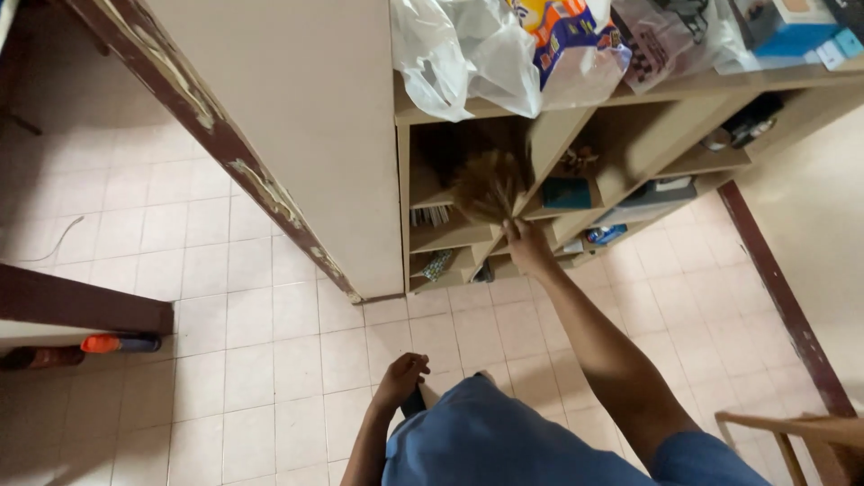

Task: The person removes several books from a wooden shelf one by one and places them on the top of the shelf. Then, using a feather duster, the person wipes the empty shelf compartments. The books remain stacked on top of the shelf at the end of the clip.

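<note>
**Inspector:** Start at the left of the frame.

**Assistant:** An orange-and-dark object [117, 343] lies on the tiled floor [270, 360] at lower left, under a dark ledge; it is too blurred to name. A thin pale cord [56, 241] curls on the tiles above it. A cream panel with a chipped dark brown edge [270, 193] runs diagonally through the upper centre.

**Inspector:** Left hand?

**Assistant:** The left hand [402, 373], bottom centre, is curled loosely with the fingers folded in, just above a dark object [414, 402] at the waist of the blue garment [504, 445]. I cannot tell whether it grips that object.

**Inspector:** Right hand?

**Assistant:** The right hand [525, 247], centre frame, has its fingers wrapped around the handle of a feather duster [488, 184]. The tan, fluffy head sits just above the hand, blurred, against an upright divider of the wooden cubby shelf [450, 236].

**Inspector:** Further right?

**Assistant:** A teal box [567, 193] and other small items stand in the compartments. Plastic bags [468, 54] and a colourful package [562, 31] crowd the shelf top at the upper edge of the frame. A wooden chair frame [792, 432] shows at lower right.
</note>
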